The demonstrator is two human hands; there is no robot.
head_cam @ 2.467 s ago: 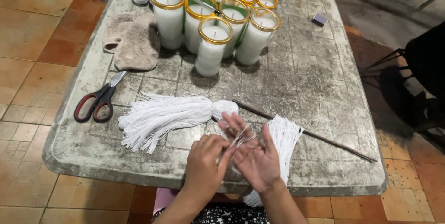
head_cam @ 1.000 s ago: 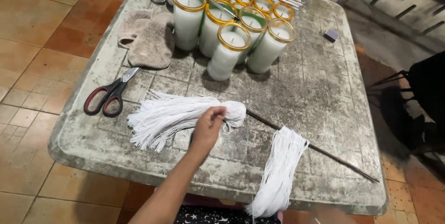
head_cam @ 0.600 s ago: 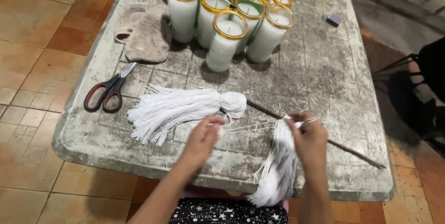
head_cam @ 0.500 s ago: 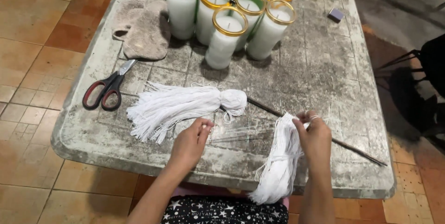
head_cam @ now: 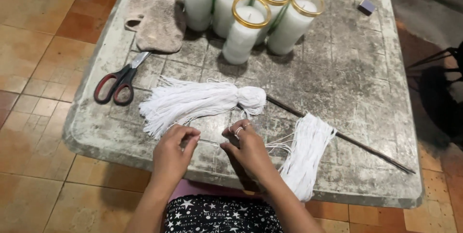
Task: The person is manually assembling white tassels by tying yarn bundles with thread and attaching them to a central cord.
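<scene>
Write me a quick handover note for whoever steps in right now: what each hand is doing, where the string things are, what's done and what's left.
Left hand: fingers pinched on one end of a thin white strand.
Right hand: fingers hold the strand's other end, so it is stretched between the hands above the table edge.
Tied white string bundle: lies on the table behind the hands, knotted head to the right.
Loose white strings: right of the right hand, draped over the table's front edge, across a thin dark rod.
Scissors: far left, untouched.
Done: one bundle tied. Left: the loose strings are still untied.
</scene>
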